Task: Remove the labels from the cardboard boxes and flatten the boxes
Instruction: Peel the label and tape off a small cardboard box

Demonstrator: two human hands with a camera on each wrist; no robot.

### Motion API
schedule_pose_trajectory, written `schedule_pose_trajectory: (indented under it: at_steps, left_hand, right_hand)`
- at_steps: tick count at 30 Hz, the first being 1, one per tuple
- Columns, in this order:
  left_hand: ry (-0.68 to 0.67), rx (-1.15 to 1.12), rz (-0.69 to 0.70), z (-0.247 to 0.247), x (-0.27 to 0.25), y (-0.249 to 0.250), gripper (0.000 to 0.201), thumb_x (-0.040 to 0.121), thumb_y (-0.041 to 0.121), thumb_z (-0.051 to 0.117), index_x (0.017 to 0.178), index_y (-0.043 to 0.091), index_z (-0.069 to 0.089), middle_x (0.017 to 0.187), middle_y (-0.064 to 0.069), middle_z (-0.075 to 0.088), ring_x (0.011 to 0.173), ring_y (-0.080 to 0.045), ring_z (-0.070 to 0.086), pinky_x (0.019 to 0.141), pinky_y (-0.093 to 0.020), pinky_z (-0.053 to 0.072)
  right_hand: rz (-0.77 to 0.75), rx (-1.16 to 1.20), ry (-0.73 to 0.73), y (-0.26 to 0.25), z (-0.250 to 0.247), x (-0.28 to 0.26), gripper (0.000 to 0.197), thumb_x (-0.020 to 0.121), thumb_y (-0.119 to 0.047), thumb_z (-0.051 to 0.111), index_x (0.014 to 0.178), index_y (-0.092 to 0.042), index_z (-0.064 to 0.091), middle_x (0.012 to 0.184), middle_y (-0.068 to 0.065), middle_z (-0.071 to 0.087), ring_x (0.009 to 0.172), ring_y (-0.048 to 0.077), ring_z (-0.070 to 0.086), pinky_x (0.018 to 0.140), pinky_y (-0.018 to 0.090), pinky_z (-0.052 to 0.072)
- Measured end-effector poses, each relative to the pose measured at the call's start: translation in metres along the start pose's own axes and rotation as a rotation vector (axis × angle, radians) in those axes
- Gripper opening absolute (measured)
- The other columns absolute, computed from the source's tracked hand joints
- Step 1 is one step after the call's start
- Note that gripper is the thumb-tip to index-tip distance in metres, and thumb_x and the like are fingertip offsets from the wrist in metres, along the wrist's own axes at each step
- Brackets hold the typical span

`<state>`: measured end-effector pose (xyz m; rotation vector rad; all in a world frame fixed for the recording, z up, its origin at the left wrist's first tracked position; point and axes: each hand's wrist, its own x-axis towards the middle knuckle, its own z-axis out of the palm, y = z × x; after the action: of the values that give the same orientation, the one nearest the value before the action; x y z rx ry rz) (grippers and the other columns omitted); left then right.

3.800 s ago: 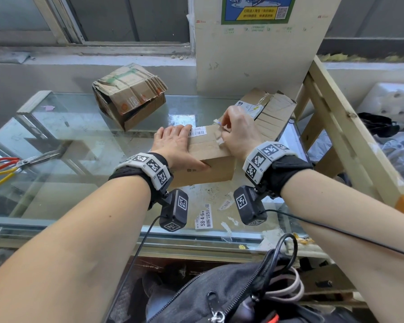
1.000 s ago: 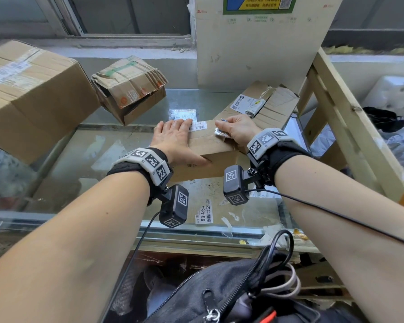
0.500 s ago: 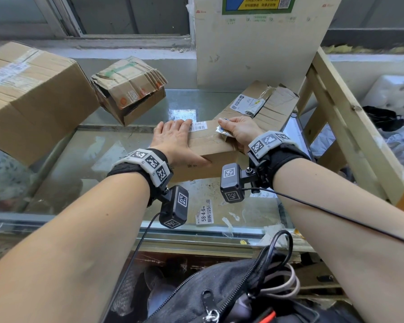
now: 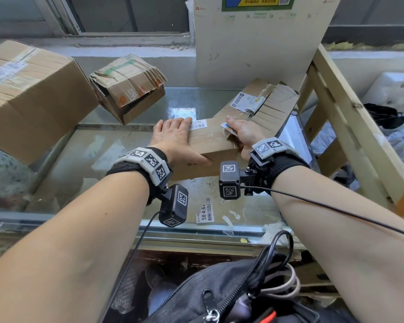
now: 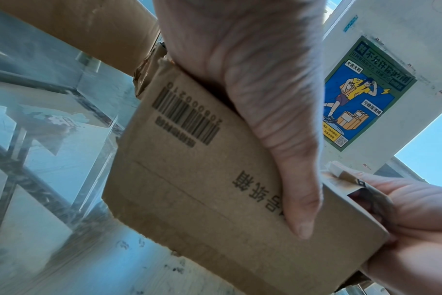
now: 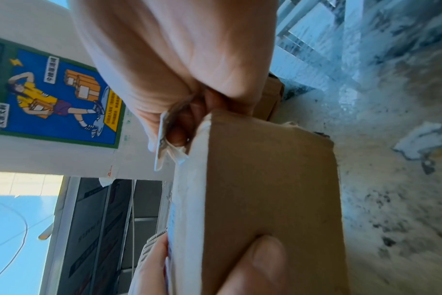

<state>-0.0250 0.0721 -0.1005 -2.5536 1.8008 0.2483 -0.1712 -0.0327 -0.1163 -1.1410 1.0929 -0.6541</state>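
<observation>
A small brown cardboard box (image 4: 210, 145) lies on the glass table, with a barcode sticker (image 4: 197, 124) at its far top edge. My left hand (image 4: 177, 136) holds it down, fingers over the top and thumb (image 5: 293, 189) against the near side (image 5: 189, 179). My right hand (image 4: 233, 131) is at the box's right end, with curled fingers pinching a torn strip of white label (image 6: 164, 143) that lifts off the top corner. The box's end face (image 6: 265, 189) shows in the right wrist view, with the left thumb (image 6: 260, 259) against it.
A large taped box (image 4: 28, 96) stands at the left and a crushed box (image 4: 128, 87) behind it. Flattened cardboard with a label (image 4: 261, 106) leans at the back right beside a wooden frame (image 4: 336, 113). A loose label (image 4: 204, 212) lies on the glass (image 4: 79, 159); a black bag (image 4: 219, 294) is below.
My right wrist has turned and drawn back to the box's right end, with the label strip peeled up further. The left hand has stayed put. The large box came into view at the left.
</observation>
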Motion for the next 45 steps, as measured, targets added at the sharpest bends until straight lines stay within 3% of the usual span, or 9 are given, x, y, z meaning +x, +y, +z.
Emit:
schedule_pose_trajectory:
  at_steps: [2, 6, 10, 16, 24, 34, 45]
  left_hand:
    - [0.000, 0.000, 0.003, 0.000, 0.000, 0.000, 0.125, 0.055, 0.084, 0.063, 0.151, 0.023, 0.014, 0.153, 0.000, 0.025, 0.144, -0.020, 0.017, 0.120, -0.043, 0.001]
    - [-0.004, -0.005, 0.003, -0.001, 0.000, 0.000, 0.124, 0.055, 0.083, 0.064, 0.151, 0.023, 0.013, 0.153, 0.000, 0.025, 0.144, -0.021, 0.016, 0.120, -0.044, 0.001]
    - [-0.005, -0.006, 0.003, -0.001, 0.000, 0.000, 0.125, 0.055, 0.084, 0.064, 0.152, 0.022, 0.013, 0.153, 0.000, 0.025, 0.144, -0.021, 0.016, 0.120, -0.044, 0.001]
    - [-0.005, -0.008, 0.003, -0.001, 0.001, 0.000, 0.125, 0.055, 0.083, 0.064, 0.152, 0.023, 0.013, 0.154, 0.000, 0.024, 0.144, -0.021, 0.016, 0.120, -0.044, 0.001]
    - [-0.006, -0.007, 0.003, -0.002, 0.002, 0.000, 0.125, 0.055, 0.083, 0.064, 0.151, 0.022, 0.014, 0.153, 0.000, 0.025, 0.144, -0.021, 0.017, 0.119, -0.044, 0.001]
    - [-0.008, -0.013, 0.006, -0.003, 0.003, 0.000, 0.124, 0.055, 0.082, 0.064, 0.152, 0.022, 0.014, 0.154, -0.001, 0.024, 0.144, -0.021, 0.016, 0.120, -0.044, 0.001]
    - [-0.002, -0.019, 0.009, -0.003, 0.003, -0.001, 0.123, 0.055, 0.082, 0.064, 0.151, 0.023, 0.015, 0.152, -0.001, 0.026, 0.143, -0.021, 0.018, 0.120, -0.043, 0.001]
  right_hand:
    - [0.013, 0.049, 0.018, 0.001, 0.000, -0.001, 0.037, 0.093, -0.030, 0.059, 0.059, -0.015, 0.055, 0.044, -0.007, 0.057, 0.038, 0.005, 0.050, 0.038, 0.016, 0.037]
    - [0.056, 0.225, 0.044, 0.002, 0.002, -0.003, 0.031, 0.093, -0.025, 0.059, 0.066, -0.012, 0.057, 0.045, -0.005, 0.060, 0.037, 0.006, 0.054, 0.039, 0.019, 0.042]
    - [0.096, 0.364, 0.059, 0.001, 0.002, -0.009, 0.028, 0.095, -0.021, 0.057, 0.070, -0.009, 0.053, 0.040, -0.002, 0.057, 0.030, 0.006, 0.052, 0.030, 0.013, 0.035]
    - [0.144, 0.455, 0.084, 0.005, 0.004, -0.008, 0.025, 0.093, -0.026, 0.060, 0.074, -0.010, 0.059, 0.051, 0.000, 0.064, 0.043, 0.011, 0.061, 0.040, 0.020, 0.049]
    - [0.137, 0.591, 0.132, 0.005, 0.007, -0.015, 0.028, 0.095, -0.022, 0.056, 0.070, -0.010, 0.055, 0.042, -0.003, 0.058, 0.029, 0.004, 0.050, 0.027, 0.013, 0.030]
    - [0.145, 0.738, 0.224, 0.006, 0.010, -0.018, 0.027, 0.094, -0.017, 0.059, 0.069, -0.008, 0.052, 0.040, -0.001, 0.056, 0.024, 0.004, 0.042, 0.026, 0.012, 0.028]
    - [0.136, 0.722, 0.307, 0.012, 0.011, -0.013, 0.025, 0.092, -0.019, 0.062, 0.069, -0.011, 0.055, 0.038, -0.007, 0.055, 0.025, 0.002, 0.040, 0.029, 0.014, 0.026]
